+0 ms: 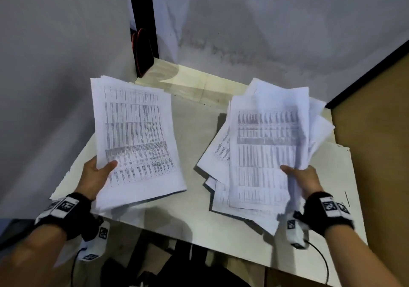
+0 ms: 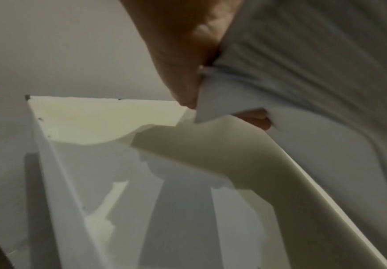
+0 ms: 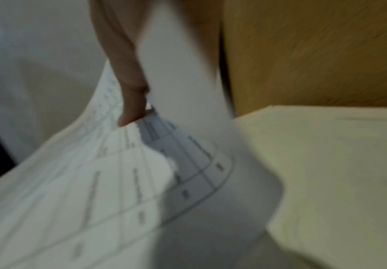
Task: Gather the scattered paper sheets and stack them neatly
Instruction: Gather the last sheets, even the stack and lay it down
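We see the left hand (image 1: 94, 174) pinching the near left edge of a fairly squared sheaf of printed sheets (image 1: 137, 140), thumb on top and fingers (image 2: 257, 120) curled beneath, as the left wrist view confirms. The right hand (image 1: 303, 180) likewise pinches a looser, fanned bundle of printed sheets (image 1: 265, 149) at its near right edge, thumb (image 3: 130, 94) pressed on the printed face. Both bundles are lifted clear of the bench (image 1: 190, 132), long axes running away from us, side by side with a gap of bare bench between them. Further sheets (image 1: 221, 189) appear to lie skewed under the right bundle, though we cannot tell which are held and which rest on the bench. We judge that the coming move turns on closing this lateral gap: the fanned bundle lies directly to the right of the tidy one, so either hand may carry its load across.
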{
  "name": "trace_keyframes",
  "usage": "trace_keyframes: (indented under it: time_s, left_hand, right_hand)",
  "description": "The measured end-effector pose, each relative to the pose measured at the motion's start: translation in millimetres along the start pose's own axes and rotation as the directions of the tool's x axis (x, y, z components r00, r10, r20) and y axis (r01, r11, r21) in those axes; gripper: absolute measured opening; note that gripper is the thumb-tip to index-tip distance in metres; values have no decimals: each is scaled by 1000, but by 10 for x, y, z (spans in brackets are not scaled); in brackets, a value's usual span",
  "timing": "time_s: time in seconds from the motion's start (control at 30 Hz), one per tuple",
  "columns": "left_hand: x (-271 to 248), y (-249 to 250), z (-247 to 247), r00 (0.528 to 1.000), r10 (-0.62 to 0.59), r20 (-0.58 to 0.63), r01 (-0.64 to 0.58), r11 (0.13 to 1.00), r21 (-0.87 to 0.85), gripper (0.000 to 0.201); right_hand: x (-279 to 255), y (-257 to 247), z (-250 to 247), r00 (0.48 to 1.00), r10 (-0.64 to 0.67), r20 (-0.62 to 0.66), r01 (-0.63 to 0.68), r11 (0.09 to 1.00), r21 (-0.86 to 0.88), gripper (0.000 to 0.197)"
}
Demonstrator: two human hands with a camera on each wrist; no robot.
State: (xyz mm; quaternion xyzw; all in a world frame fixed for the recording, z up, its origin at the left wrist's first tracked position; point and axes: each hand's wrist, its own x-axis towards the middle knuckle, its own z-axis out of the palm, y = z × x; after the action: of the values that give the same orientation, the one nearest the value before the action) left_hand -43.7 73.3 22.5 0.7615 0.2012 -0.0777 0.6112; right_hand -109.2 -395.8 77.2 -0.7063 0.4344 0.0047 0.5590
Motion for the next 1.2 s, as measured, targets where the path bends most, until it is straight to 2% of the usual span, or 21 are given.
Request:
trace_keyframes:
  time_s: [0.07,0.13,0.27,0.33,0.37,0.43,0.5,0.53,0.57,0.63,0.67,0.73,0.77,0.8,0.83,0.9,1.07,1.2]
  left_hand:
    - [-51,77,106,999,26,33,-26,1000,-2,32]
    - [-138,148,296,993,59,105,-58,998,-16,31]
    - [-412,374,845,942,63,329,-64,998,-6,25]
    - [-503,472,1108,898,9,440,7,999,-34,16]
    - [-593,571,1209,879,-45,476,97,992,-84,17]
    - [-769,751,1388,805,-150,574,222,973,-56,29]
    - [-876,850,1514,738,-189,647,370,916,-155,70]
    - [-971,978,1542,735,-162,659,395,891,-222,77]
    - [-936,1004,1575,734,-139,665,388,890,-242,71]
    - [-884,1201,1632,747,-66,661,333,898,-287,44]
    - [-853,1296,1636,739,-5,674,290,905,-312,50]
    - [-751,1437,1650,727,139,673,178,908,-380,68]
    - [-748,1506,1667,720,197,665,101,919,-382,70]
    - [-756,1537,1709,721,258,643,-12,932,-361,67]
    - [-779,1538,1770,743,317,589,-151,937,-314,55]
    - [-875,1503,1906,783,408,469,-320,912,-257,17]
    - [-882,1280,1991,819,453,354,-346,880,-326,27]
    - [-802,1320,1899,760,547,351,-422,826,-374,75]
  right_hand:
    - [-48,-92,-210,997,-8,71,1,995,95,62]
    - [-157,-148,-214,988,-21,156,-3,989,150,80]
    - [-322,-167,68,964,-12,266,-53,970,236,62]
    - [-345,-127,205,940,3,342,-81,973,216,52]
    - [-324,-97,240,931,8,364,-89,975,205,48]
    - [-298,-96,211,924,2,382,-103,964,245,45]
    - [-327,-130,120,906,-22,422,-123,941,314,46]
    - [-309,-150,78,916,-51,398,-95,936,338,47]
    - [-284,-159,26,929,-110,354,-31,928,370,45]
    - [-277,-224,-37,955,-210,207,98,888,450,34]
    - [-287,-270,-58,958,-262,115,181,867,463,28]
    - [-306,-335,-92,937,-347,-48,332,835,439,32]
    - [-336,-368,-98,920,-384,-80,380,821,425,28]
    - [-366,-383,-85,895,-436,-91,431,798,421,22]
    - [-377,-362,-72,883,-465,-56,444,794,415,21]
    - [-413,-293,14,867,-497,16,445,790,422,27]
    - [-441,-166,77,855,-506,115,413,798,440,37]
    - [-436,-256,-1,850,-513,125,415,795,442,34]
